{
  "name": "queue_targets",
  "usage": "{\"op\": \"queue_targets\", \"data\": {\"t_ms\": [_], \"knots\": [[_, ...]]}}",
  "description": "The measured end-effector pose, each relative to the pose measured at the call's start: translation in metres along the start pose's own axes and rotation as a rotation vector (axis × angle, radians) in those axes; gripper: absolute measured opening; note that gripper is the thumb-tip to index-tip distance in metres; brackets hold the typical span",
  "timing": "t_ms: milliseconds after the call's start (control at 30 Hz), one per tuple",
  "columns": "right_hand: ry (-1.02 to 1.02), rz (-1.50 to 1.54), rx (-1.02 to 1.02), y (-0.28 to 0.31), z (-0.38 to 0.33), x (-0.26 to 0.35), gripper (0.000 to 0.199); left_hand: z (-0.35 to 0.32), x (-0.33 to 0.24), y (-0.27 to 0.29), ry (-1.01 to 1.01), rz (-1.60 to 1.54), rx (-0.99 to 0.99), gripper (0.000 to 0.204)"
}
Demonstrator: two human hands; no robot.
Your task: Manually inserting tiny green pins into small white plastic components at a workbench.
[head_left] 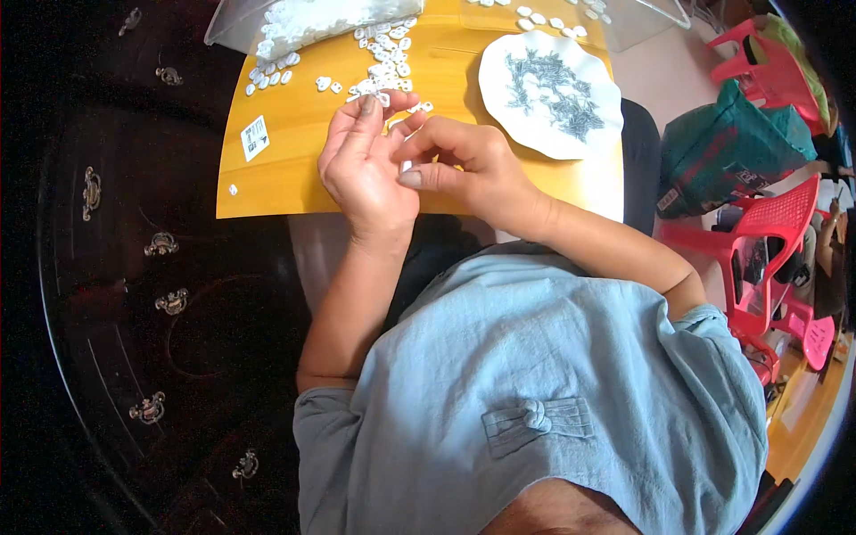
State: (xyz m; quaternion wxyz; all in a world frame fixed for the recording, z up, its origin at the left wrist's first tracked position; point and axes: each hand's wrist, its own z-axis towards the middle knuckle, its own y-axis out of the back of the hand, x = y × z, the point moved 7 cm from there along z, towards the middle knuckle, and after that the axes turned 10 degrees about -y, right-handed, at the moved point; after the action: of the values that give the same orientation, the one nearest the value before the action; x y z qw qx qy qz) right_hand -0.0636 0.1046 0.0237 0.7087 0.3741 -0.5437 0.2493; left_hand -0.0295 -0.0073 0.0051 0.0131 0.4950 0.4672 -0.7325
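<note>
My left hand (366,169) is raised over the near part of the yellow table, palm turned up and fingers curled. A small white plastic piece (384,99) shows at its thumb and fingertips. Close beside it, my right hand (477,169) has its thumb and forefinger closed in a pinch against the left palm. Another bit of white (406,166) peeks out at that pinch, mostly hidden. Beyond the hands lies a loose pile of small white plastic pieces (385,62) with holes. To the right, a white wavy-rimmed plate (496,73) bears many small grey metal pieces (571,111).
At the far left stands a clear bin (234,27) heaped with white pieces; another clear container (646,22) is at the far right. A printed label (254,138) lies on the yellow tabletop (294,183). Dark drawers (116,267) flank the left; a green bag (731,152) and pink chairs (776,223) the right.
</note>
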Motion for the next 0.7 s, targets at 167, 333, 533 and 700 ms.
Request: {"op": "queue_targets", "data": {"t_ms": [167, 333, 533, 700], "knots": [[-0.261, 0.586, -0.059, -0.001, -0.004, -0.025, 0.022, -0.009, -0.007, -0.014, -0.090, 0.034, 0.036, 0.016], [-0.375, 0.602, -0.093, 0.003, -0.010, -0.028, 0.021, -0.013, -0.007, -0.022, -0.136, 0.056, 0.046, 0.015], [-0.545, 0.690, -0.078, 0.006, -0.021, -0.031, 0.014, -0.017, 0.005, -0.021, -0.085, 0.053, 0.022, 0.015], [-0.539, 0.711, -0.085, 0.006, -0.024, -0.041, 0.011, -0.018, 0.017, -0.019, -0.034, 0.052, -0.010, 0.015]]}}
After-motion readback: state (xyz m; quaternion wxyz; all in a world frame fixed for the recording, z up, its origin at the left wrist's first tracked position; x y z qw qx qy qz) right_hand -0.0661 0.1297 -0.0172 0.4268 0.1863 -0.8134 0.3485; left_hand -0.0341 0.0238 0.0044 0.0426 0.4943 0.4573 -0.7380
